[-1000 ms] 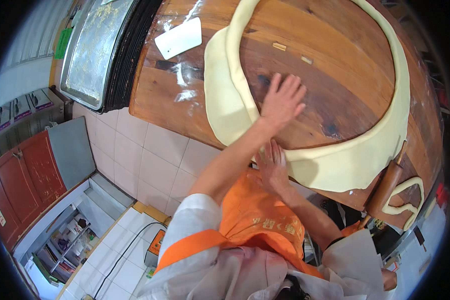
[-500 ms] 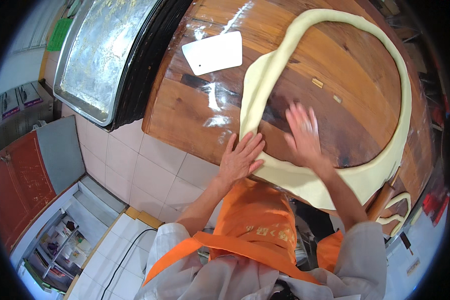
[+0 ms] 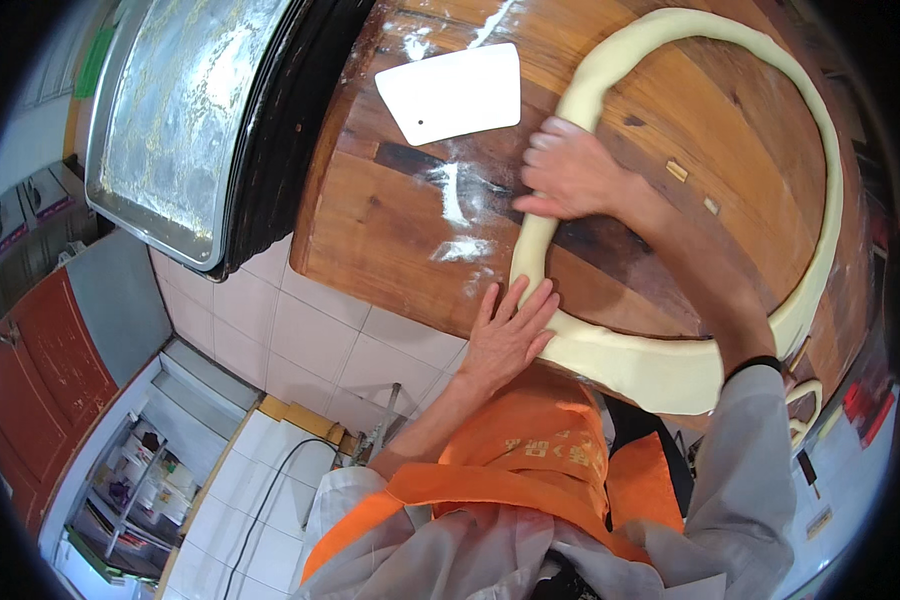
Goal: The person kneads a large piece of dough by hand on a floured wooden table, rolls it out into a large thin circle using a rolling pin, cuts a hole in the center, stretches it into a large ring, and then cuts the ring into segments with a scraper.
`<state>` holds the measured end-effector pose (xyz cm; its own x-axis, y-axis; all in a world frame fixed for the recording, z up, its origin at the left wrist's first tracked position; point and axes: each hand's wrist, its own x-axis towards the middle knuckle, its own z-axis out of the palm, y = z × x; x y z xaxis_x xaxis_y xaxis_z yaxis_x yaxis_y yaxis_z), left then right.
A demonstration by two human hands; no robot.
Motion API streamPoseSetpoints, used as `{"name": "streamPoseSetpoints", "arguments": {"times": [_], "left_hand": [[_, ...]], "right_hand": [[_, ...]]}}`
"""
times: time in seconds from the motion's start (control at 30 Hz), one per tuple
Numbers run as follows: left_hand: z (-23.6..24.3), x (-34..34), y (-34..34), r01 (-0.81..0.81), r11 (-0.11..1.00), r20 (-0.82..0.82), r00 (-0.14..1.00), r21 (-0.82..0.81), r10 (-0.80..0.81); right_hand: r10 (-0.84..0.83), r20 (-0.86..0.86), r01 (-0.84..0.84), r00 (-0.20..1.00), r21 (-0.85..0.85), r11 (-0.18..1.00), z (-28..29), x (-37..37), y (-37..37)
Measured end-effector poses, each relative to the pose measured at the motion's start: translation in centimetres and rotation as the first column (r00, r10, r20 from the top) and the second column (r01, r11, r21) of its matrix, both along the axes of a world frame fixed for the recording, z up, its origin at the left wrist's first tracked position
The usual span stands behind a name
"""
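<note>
A long band of pale dough [image 3: 660, 375] lies in a big ring on the wooden table. Its far and left stretches are rolled into a thick rope, while the near stretch is wide and flat. My right hand [image 3: 575, 172] reaches across the ring and curls its fingers over the rope on the left side. Closer to me, my left hand [image 3: 515, 328] rests on the dough at the table's near edge, fingers stretched and spread. A white dough scraper [image 3: 455, 93] lies left of the ring.
Flour [image 3: 455, 195] is smeared on the wooden table [image 3: 360, 225]. A stack of metal baking trays [image 3: 170, 120] stands at the left. Two small yellowish pieces [image 3: 677, 170] lie inside the ring. Another thin dough loop [image 3: 815, 395] lies at the right edge.
My right hand has moved up and left from inside the ring onto the dough and closed over it. The left stretch, earlier a wide folded flap, is now a narrower rounded rope.
</note>
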<state>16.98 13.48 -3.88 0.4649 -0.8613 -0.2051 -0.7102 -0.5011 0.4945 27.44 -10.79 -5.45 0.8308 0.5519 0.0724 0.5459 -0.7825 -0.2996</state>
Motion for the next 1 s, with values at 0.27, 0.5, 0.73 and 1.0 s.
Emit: {"name": "streamPoseSetpoints", "arguments": {"times": [0.27,0.5,0.73,1.0], "left_hand": [[-1.2,-0.2,0.0,0.081,0.997,0.102,0.992,-0.001,-0.08],[-0.2,-1.0,-1.4,0.104,0.992,0.211,0.97,0.071,-0.117],[1.5,-6.0,-9.3,0.194,0.981,0.289,0.939,0.003,-0.186],[-0.4,-17.2,-16.0,0.463,0.882,0.165,0.88,-0.086,-0.446]], "right_hand": [[-0.368,0.079,0.349,0.927,0.185,0.919,2.3,-7.8,-4.2],[-0.85,-0.008,0.83,0.526,-0.213,0.515,-0.6,-27.6,-12.9],[-0.844,-0.281,0.754,0.456,-0.382,0.534,2.5,-41.5,-5.4],[-0.93,-0.185,0.936,0.318,-0.092,0.339,1.9,-53.0,6.3]]}}
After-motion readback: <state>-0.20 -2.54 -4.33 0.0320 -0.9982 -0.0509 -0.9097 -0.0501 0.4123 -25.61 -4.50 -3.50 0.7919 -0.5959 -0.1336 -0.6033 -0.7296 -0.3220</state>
